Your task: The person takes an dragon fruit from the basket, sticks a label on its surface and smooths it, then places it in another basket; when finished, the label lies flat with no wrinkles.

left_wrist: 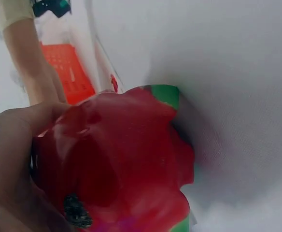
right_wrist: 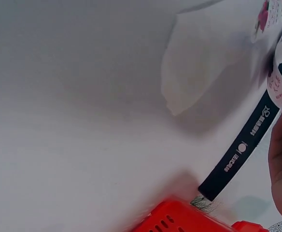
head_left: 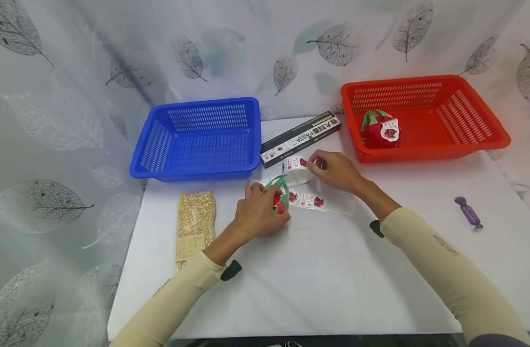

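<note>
On the table, my left hand (head_left: 260, 209) grips a red dragon fruit (left_wrist: 117, 159) with green leaf tips, its fingers curled round the side and top. The palm hides part of the fruit in the head view. My right hand (head_left: 336, 171) is bent at the right edge of a roll of labels (head_left: 296, 169), thumb and fingertips pinching its rim. Dragon fruit pictures are printed on the labels. A loose strip of labels (head_left: 308, 200) runs from behind the fruit to the right, ending in bare translucent backing (right_wrist: 194, 72).
A blue basket (head_left: 195, 177) stands at the back left. The red basket (head_left: 421, 155) at the back right holds a labelled dragon fruit (head_left: 379, 129). Between them lies a pasta box (head_left: 300, 139). A bag of yellow grains (head_left: 195, 217) lies left, a purple-wrapped candy (head_left: 469, 213) right.
</note>
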Available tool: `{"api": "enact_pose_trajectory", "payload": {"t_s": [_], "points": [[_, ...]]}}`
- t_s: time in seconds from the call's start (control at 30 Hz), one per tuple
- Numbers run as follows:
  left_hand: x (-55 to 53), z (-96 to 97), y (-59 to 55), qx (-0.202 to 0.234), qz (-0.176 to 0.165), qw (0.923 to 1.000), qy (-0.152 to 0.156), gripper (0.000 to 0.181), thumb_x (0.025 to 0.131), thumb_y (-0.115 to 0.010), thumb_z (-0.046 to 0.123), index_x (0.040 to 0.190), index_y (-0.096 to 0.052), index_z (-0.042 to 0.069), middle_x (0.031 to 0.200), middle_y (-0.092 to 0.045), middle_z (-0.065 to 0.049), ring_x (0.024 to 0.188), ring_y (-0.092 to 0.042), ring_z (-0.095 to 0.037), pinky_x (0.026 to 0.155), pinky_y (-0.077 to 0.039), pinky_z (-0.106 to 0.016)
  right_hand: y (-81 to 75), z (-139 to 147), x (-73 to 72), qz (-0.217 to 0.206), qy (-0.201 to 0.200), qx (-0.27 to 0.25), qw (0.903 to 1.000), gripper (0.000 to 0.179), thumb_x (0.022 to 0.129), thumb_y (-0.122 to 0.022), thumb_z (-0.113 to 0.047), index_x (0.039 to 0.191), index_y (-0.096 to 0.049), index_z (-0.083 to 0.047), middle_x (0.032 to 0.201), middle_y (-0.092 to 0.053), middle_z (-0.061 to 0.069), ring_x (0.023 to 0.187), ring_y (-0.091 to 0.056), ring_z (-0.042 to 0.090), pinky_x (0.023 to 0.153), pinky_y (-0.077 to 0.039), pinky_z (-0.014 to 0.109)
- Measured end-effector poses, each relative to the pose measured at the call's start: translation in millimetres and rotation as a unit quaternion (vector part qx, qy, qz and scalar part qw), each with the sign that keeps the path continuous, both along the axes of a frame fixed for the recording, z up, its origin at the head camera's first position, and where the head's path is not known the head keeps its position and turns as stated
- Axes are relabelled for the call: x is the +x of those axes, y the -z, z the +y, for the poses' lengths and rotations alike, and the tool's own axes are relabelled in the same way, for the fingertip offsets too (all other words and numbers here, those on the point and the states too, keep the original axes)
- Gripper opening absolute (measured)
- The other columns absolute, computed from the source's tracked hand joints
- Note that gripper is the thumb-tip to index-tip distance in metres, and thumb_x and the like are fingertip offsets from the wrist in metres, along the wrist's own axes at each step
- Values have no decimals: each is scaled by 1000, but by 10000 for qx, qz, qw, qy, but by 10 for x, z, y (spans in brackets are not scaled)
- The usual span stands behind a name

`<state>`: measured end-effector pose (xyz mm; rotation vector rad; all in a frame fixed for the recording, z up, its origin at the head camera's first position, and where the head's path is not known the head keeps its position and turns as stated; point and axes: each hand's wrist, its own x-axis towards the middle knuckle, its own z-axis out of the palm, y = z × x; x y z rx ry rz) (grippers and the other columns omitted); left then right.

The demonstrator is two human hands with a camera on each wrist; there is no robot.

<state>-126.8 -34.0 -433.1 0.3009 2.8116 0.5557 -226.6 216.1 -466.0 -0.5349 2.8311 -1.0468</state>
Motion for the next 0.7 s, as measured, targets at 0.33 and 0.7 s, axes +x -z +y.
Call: {"api": "enact_pose_trajectory", "payload": {"t_s": [0.33, 0.7], "points": [[-18, 46, 17, -291, 22, 9995, 85, 60, 92, -68, 45, 146, -60, 18, 145, -49, -21, 130, -40, -36, 88, -53, -54, 66, 70, 104, -288, -325, 86, 9990, 18, 99, -74, -19, 115, -75, -9, 95, -73, 5, 89, -61, 23, 79, -53, 35], [5, 55, 60, -153, 147, 9998, -41, 61, 92, -64, 48, 145, -61, 18, 146, -49, -20, 129, -41, -34, 86, -53, -54, 129, -64, 174, -726, -972, 700, 9901, 21, 97, -78, -19, 118, -78, -15, 108, -75, 1, 100, -65, 20, 87, -59, 37]]}}
